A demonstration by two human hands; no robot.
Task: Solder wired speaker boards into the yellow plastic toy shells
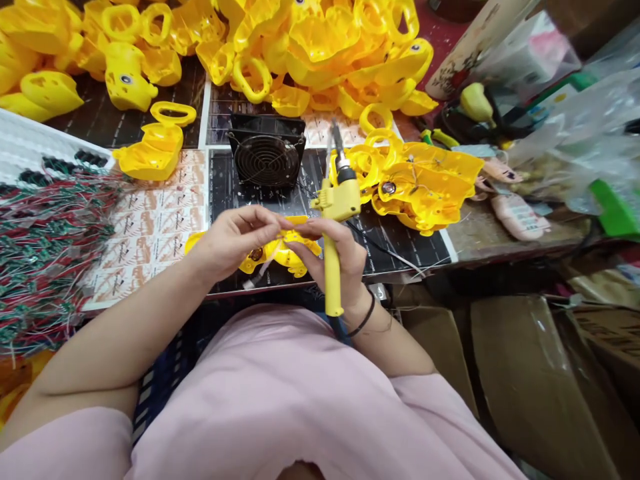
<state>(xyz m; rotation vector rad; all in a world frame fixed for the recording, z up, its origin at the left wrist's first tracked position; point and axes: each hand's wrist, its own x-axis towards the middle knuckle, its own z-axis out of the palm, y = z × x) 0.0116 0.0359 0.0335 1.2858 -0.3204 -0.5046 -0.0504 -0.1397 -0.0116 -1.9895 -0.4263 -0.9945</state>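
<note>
My left hand (235, 240) is closed in a pinch on a yellow plastic toy shell (285, 253) held over the table's front edge. My right hand (335, 260) grips a yellow soldering iron (336, 200) with its handle pointing down and its tip pointing up and away; its fingertips also touch the shell. Thin wires hang from the shell's underside. A black band circles my right wrist.
A small black fan (267, 159) stands just beyond my hands. Heaps of yellow shells (320, 47) fill the back, with a wired pile (425, 183) at right. Red and green wire bundles (45, 253) lie at left. Cardboard boxes (525, 380) sit lower right.
</note>
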